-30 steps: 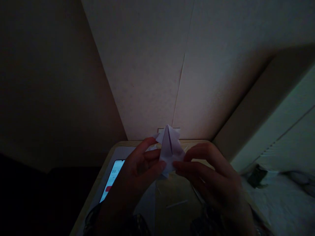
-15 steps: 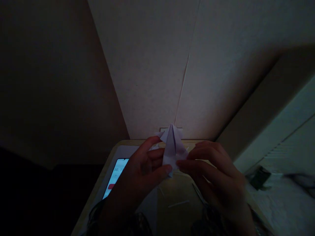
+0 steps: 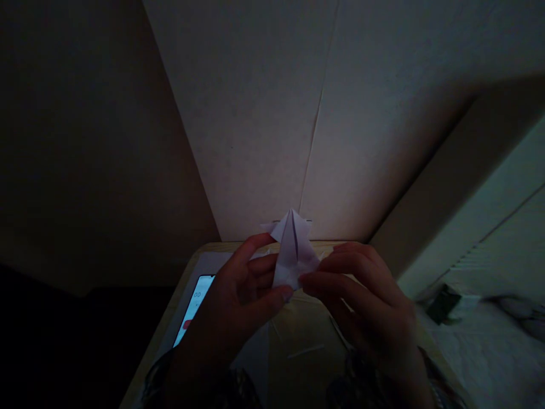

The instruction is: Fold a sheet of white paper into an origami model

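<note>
A folded piece of white paper [image 3: 293, 250], pointed at the top with a slit down its middle, is held up above the small wooden table. My left hand [image 3: 238, 295] grips its lower left side, thumb in front and fingers behind. At its lower right corner, my right hand [image 3: 366, 301] pinches the paper between thumb and fingers. The light is dim, so the finer folds are hard to make out.
A lit phone [image 3: 195, 307] showing digits lies on a white sheet [image 3: 253, 363] at the left. A thin white strip [image 3: 305, 351] and a dark slender tool [image 3: 339, 332] lie on the table [image 3: 213, 247]. Behind stands a pale wall [image 3: 264, 113].
The folded paper and both hands sit slightly further left in view, as does the whole scene. The paper has tilted a little; both hands keep their hold.
</note>
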`<state>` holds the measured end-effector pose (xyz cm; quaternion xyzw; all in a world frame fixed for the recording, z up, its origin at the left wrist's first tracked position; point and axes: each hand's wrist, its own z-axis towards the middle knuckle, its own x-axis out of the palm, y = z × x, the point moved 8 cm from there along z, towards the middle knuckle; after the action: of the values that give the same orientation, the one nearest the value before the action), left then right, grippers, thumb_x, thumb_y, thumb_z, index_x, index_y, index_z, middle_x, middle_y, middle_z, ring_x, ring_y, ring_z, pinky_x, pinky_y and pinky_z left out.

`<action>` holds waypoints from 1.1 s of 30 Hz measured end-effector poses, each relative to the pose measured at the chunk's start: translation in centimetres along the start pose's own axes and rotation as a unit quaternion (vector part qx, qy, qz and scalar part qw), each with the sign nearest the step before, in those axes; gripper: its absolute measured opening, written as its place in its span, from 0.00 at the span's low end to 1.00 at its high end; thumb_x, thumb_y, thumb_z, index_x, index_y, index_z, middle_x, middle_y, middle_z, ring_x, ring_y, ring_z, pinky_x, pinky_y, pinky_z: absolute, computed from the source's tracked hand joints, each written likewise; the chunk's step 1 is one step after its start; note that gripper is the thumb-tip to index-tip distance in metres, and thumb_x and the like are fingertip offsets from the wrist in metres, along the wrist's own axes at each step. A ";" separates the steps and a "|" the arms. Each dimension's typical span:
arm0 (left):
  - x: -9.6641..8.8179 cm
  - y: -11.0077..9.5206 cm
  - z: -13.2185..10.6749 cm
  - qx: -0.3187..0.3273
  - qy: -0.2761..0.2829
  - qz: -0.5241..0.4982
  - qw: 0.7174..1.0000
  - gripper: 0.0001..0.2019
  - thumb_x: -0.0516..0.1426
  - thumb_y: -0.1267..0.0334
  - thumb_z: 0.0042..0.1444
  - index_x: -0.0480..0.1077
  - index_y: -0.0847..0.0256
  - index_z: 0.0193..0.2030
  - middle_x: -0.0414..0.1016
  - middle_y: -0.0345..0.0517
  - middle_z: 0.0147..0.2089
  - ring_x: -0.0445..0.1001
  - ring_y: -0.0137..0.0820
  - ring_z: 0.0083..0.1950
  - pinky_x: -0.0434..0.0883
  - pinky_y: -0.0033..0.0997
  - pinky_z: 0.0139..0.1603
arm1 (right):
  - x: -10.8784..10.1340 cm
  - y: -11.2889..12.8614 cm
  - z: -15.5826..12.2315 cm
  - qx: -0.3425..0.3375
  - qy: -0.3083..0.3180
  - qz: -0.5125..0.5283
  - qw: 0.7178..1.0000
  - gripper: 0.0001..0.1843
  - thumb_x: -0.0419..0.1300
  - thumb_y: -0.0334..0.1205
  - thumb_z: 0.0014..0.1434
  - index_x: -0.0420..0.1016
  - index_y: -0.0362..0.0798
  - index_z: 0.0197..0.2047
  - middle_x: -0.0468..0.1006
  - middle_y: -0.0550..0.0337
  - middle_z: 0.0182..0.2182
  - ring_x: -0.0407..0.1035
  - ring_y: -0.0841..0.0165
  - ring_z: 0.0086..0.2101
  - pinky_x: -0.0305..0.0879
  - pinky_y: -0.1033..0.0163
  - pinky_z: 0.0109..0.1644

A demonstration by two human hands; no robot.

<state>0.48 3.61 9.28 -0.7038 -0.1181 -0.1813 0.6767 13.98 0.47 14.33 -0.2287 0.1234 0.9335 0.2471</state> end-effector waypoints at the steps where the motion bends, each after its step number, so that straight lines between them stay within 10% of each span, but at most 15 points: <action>1: 0.1 0.1 0.0 -0.001 0.004 -0.005 1.000 0.26 0.71 0.71 0.44 0.69 0.56 0.49 0.87 0.45 0.43 0.85 0.39 0.45 0.78 0.32 0.46 | 0.0 0.0 0.0 -0.001 -0.002 0.000 1.000 0.07 0.60 0.27 0.64 0.76 0.48 0.39 0.77 0.60 0.31 0.68 0.67 0.36 0.66 0.60 0.41; 33: -1.5 0.6 0.5 0.037 -0.067 0.016 0.997 0.16 0.66 0.61 0.54 0.72 0.59 0.48 0.83 0.39 0.28 0.81 0.30 0.30 0.73 0.20 0.29 | -0.3 -0.3 -0.3 0.016 -0.024 -0.018 0.999 0.07 0.60 0.34 0.66 0.78 0.49 0.46 0.71 0.58 0.43 0.68 0.67 0.43 0.71 0.61 0.46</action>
<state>-0.57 4.22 8.08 -0.6908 -0.1585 -0.1185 0.6954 14.47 0.51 14.19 -0.2040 0.1283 0.9320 0.2708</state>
